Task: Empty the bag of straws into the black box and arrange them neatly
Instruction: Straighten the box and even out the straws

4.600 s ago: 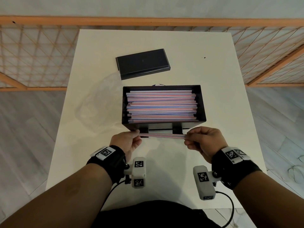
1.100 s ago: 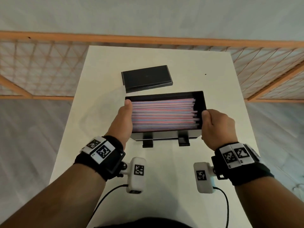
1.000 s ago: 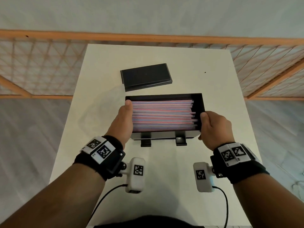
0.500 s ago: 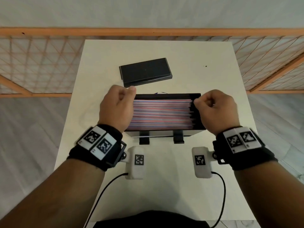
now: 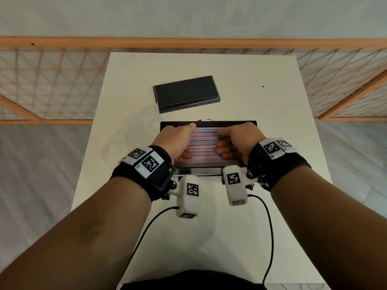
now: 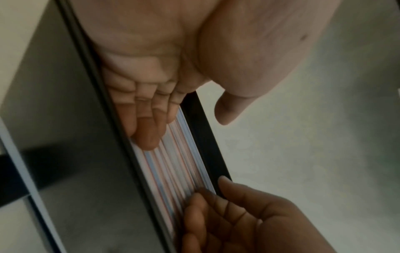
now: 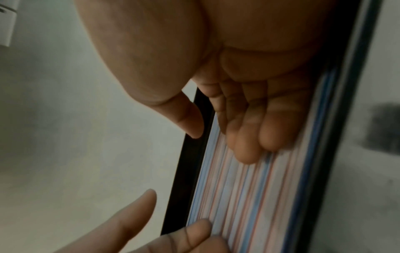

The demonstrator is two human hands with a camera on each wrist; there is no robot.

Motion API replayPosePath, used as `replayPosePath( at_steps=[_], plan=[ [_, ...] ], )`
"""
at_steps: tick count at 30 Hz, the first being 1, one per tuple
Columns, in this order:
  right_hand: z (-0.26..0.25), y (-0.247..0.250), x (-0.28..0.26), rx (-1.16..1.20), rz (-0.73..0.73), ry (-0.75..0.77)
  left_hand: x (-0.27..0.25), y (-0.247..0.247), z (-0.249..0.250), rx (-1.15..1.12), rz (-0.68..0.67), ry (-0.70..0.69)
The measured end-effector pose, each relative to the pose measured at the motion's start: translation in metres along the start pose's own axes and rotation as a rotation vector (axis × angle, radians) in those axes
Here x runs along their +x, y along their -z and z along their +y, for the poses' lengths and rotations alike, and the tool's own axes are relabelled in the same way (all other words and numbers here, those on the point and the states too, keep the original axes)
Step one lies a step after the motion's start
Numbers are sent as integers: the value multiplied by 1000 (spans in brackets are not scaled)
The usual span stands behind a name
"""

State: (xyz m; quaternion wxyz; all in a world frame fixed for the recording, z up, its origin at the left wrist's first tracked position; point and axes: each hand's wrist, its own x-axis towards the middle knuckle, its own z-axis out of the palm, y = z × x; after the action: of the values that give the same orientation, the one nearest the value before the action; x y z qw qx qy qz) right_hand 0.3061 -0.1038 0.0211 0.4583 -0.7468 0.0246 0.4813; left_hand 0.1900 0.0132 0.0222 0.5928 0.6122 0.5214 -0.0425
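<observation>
Wrist views: fingers [image 7: 249, 145] flat on straws [image 5: 204, 149]; head view: lid [image 5: 186, 94] behind

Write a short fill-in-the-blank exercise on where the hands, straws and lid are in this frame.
1. Both hands, the left hand and right hand, rest flat on the ____ inside the black box.
2. The lid lies on the table ____ the box.
3. The straws lie ____ to the box's long sides.

Missing words: straws; beyond; parallel
</observation>
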Motion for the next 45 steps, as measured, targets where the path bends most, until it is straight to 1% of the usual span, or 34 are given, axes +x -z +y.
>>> replayPosePath(
  at_steps=[5, 14, 17, 27, 31, 33, 35, 37, 39, 41, 43, 45],
  plan=[
    [3, 0, 2, 16, 18, 6, -1, 1, 2, 20, -19, 33],
    [6, 2, 4, 101, -21, 4, 2, -1, -1, 102, -27, -8],
    [3, 1, 4, 178, -28, 11, 4, -2, -2, 106, -19, -11],
    [4, -1, 7, 327, -56, -9, 6, -3, -3, 136, -71, 37],
    [3, -3, 7, 335, -64, -3, 5, -4, -1, 148, -62, -6],
    [3, -2, 6, 389, -78, -9, 6, -4, 1, 70, -50, -61],
    [3, -2, 6, 403, -84, -16, 7, -3, 3, -96, -45, -77],
    [5, -3, 7, 392, -86, -20, 8, -3, 4, -216, -39, -27],
    [6, -4, 8, 395, -83, -20, 9, -4, 2, -251, -40, 28],
    [6, -4, 8, 401, -84, -22, 9, -4, -1, -259, -34, 38],
    [5, -3, 5, 392, -90, -20, 7, -3, -2, -245, -22, 0],
    [1, -1, -1, 366, -76, 24, 1, 2, -1, -254, 6, -110]
  ],
)
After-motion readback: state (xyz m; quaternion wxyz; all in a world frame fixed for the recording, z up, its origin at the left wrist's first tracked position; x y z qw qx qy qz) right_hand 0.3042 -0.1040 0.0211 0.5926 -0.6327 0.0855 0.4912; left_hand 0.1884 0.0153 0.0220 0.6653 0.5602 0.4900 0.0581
